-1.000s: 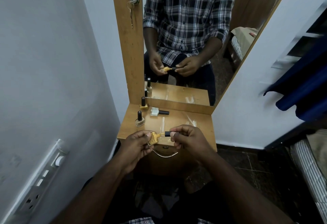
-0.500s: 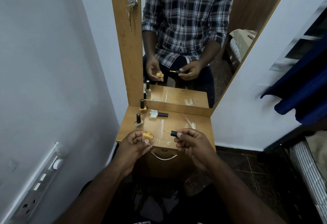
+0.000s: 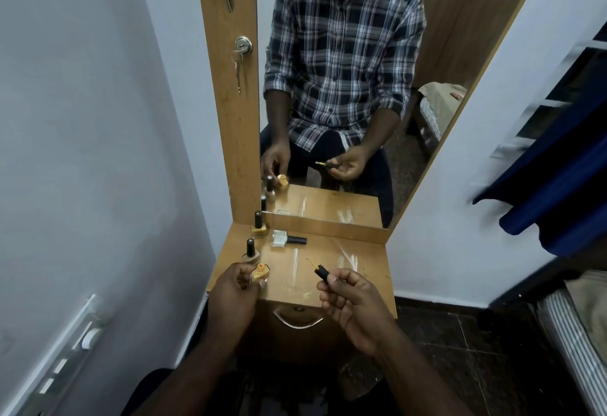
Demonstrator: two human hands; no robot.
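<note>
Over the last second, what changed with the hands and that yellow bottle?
The right hand pulled the black cap with its brush out of the small yellow glass polish bottle and drew it rightward. The left hand lowered the open bottle toward the wooden dresser top, near its left front. Both grips unchanged; the three capped bottles behind stayed put.

Between the left hand (image 3: 235,297) and right hand (image 3: 354,304) the small wooden bench (image 3: 354,251) gives open room up to the tall mirror (image 3: 433,37). Just beyond the left hand an upright clear glass bottle with black cap (image 3: 251,251), a yellow capped bottle (image 3: 258,226) and a clear bottle lying sideways (image 3: 287,238) crowd the way; a white wall (image 3: 98,152) closes its outer side.
</note>
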